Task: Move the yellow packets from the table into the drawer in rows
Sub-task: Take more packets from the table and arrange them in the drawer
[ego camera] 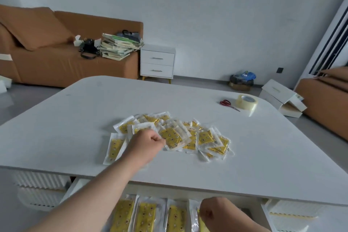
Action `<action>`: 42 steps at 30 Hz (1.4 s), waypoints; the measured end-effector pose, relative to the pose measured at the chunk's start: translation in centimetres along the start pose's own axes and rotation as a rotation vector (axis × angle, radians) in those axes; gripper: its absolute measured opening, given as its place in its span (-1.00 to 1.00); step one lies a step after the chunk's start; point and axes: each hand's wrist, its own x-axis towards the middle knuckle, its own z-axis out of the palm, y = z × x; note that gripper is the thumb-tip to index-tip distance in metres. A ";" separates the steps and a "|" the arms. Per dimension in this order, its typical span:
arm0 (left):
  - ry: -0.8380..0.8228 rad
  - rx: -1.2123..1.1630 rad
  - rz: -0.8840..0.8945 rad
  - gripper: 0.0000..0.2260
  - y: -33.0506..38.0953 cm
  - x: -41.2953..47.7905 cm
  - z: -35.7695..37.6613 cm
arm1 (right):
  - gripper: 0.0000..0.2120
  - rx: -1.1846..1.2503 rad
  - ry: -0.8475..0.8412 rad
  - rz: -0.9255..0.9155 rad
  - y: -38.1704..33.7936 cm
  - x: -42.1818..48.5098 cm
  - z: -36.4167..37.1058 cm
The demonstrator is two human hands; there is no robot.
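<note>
Left hand pinching yellow packet, right hand — over drawer

A home living room: brown sofa, white nightstand.

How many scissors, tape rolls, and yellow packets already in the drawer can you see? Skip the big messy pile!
Scissors: 1
Tape roll: 1
Yellow packets in the drawer: 4 showing
Total: 6
</note>
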 end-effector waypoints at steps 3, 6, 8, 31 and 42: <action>0.219 0.159 -0.167 -0.84 -2.1 2.8 -1.3 | -0.74 0.164 0.153 0.028 -1.4 0.4 -1.9; 0.242 0.257 -0.273 -0.58 -3.5 4.9 -0.9 | -0.73 0.310 0.333 -0.038 -3.4 2.1 -4.7; 0.212 0.318 -0.310 -0.37 -4.2 6.3 -0.1 | -0.76 0.366 0.457 -0.107 -4.5 4.1 -6.5; 0.314 0.012 -0.293 -0.91 -7.5 10.3 -1.1 | -0.47 -0.067 0.367 0.250 -4.5 19.7 -7.7; 0.416 -0.078 -0.221 -0.90 -6.4 9.4 -1.5 | -0.57 0.127 0.336 0.447 -5.9 18.9 -9.1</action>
